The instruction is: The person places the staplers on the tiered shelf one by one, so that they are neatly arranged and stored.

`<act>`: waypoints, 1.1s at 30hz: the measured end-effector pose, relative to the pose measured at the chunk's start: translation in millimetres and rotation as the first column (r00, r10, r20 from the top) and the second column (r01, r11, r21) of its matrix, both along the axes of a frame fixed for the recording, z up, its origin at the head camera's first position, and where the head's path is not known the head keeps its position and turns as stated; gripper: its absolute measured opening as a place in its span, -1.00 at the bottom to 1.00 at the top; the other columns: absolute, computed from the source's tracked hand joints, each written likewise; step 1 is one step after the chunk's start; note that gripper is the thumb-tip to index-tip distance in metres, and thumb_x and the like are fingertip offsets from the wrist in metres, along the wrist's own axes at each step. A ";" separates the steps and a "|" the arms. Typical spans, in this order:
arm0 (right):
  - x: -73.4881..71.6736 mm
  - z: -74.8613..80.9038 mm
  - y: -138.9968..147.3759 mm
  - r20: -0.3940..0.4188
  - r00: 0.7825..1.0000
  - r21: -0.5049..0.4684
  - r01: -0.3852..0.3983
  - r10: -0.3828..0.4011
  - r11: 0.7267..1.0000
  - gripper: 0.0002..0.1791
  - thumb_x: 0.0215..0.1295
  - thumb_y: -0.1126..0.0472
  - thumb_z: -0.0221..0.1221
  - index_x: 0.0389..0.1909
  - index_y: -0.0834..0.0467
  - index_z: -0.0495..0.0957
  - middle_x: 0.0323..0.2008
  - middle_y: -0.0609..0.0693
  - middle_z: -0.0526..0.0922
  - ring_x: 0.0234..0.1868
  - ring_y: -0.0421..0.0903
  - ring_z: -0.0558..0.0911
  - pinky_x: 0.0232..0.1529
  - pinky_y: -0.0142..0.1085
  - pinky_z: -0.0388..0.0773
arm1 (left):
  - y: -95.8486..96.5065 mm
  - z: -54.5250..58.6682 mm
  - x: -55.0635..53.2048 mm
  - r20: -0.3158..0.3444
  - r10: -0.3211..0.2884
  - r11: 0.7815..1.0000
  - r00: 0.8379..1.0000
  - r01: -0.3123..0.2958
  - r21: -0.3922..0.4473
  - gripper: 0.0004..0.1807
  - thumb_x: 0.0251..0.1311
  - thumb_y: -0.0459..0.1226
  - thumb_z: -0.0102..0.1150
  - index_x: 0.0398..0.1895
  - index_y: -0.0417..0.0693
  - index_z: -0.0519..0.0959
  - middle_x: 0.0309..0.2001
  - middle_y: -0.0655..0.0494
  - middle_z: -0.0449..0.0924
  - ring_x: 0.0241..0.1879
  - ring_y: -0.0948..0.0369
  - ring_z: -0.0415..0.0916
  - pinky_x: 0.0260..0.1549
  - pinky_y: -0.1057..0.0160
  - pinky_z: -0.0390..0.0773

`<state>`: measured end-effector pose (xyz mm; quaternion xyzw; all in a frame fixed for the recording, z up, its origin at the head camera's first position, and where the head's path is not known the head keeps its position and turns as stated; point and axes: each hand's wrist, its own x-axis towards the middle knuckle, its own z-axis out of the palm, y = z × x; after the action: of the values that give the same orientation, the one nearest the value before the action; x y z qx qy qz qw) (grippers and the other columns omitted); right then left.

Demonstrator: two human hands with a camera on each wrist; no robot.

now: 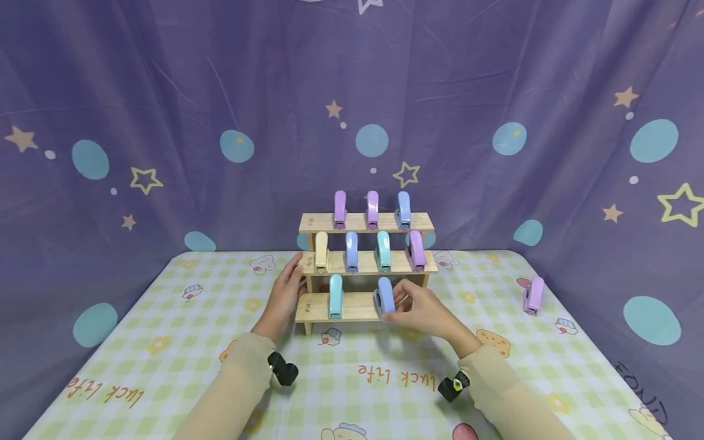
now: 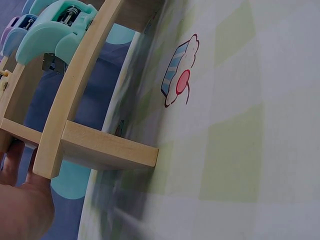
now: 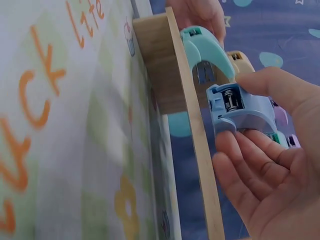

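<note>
In the head view, a three-tier wooden display rack [image 1: 357,305] holds several small staplers. My right hand [image 1: 426,308] pinches a blue stapler [image 1: 385,297] at the right part of the bottom shelf. The right wrist view shows the thumb on one side of this blue stapler [image 3: 245,107] and the fingers on the other, close over the shelf board [image 3: 200,150]. My left hand [image 1: 283,296] grips the rack's left end, its fingertips near the middle and bottom shelves. A teal stapler [image 1: 335,296] stands on the bottom shelf, left of the blue one.
On the middle shelf stand yellow [image 1: 321,252], blue [image 1: 351,252], teal [image 1: 383,252] and purple [image 1: 416,250] staplers. Two purple staplers and a blue one [image 1: 404,209] stand on top. Another purple stapler [image 1: 533,296] sits on the checkered tablecloth [image 1: 220,305] at right. A purple curtain [image 1: 286,79] hangs behind.
</note>
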<state>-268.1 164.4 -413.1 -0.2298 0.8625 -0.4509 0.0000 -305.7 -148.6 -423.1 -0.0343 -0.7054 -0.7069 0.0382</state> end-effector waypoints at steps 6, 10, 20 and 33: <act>-1.6 -1.6 -17.2 -0.022 1.000 -0.007 0.021 -0.021 1.000 -0.58 0.10 0.05 0.50 -0.15 0.06 0.49 -0.29 -0.11 0.60 -0.30 -0.15 0.60 -0.26 -0.27 0.63 | 0.3 -1.8 -1.6 -0.003 -0.009 1.000 1.000 0.009 0.011 -0.43 0.62 -0.07 -0.25 0.61 0.16 0.07 0.53 0.00 0.11 0.42 -0.01 0.22 0.39 0.10 0.30; -3.1 -4.5 -25.8 -0.016 0.999 -0.010 0.040 -0.041 0.999 -0.58 0.09 0.05 0.50 -0.18 0.06 0.48 -0.29 -0.12 0.60 -0.29 -0.15 0.59 -0.23 -0.28 0.63 | -0.2 -2.9 -1.8 -0.011 -0.013 1.000 1.000 0.013 0.021 -0.43 0.62 -0.07 -0.24 0.61 0.15 0.07 0.52 -0.02 0.11 0.42 -0.02 0.22 0.38 0.08 0.31; -1.0 -8.3 -40.4 0.005 0.999 -0.050 0.051 -0.050 0.997 -0.57 0.10 0.05 0.50 -0.18 0.11 0.47 -0.30 -0.05 0.60 -0.33 -0.12 0.55 -0.35 -0.31 0.57 | -1.5 -3.9 -3.0 -0.015 -0.009 1.000 1.000 0.009 0.016 -0.44 0.62 -0.09 -0.25 0.61 0.14 0.07 0.52 -0.03 0.11 0.42 -0.03 0.22 0.38 0.06 0.31; -2.4 -8.7 -43.5 0.058 0.995 -0.063 0.084 -0.081 0.994 -0.55 0.10 0.02 0.49 -0.15 0.11 0.48 -0.25 -0.06 0.61 -0.28 -0.11 0.56 -0.32 -0.26 0.60 | -1.1 -2.5 -2.0 -0.009 -0.010 1.000 1.000 0.010 0.004 -0.44 0.62 -0.08 -0.25 0.61 0.18 0.07 0.52 0.01 0.12 0.41 0.00 0.23 0.37 0.10 0.33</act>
<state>-270.5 120.9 -421.9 -0.1813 0.8557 -0.4846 -0.0022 -307.7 -149.7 -425.6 -0.0411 -0.7036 -0.7084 0.0377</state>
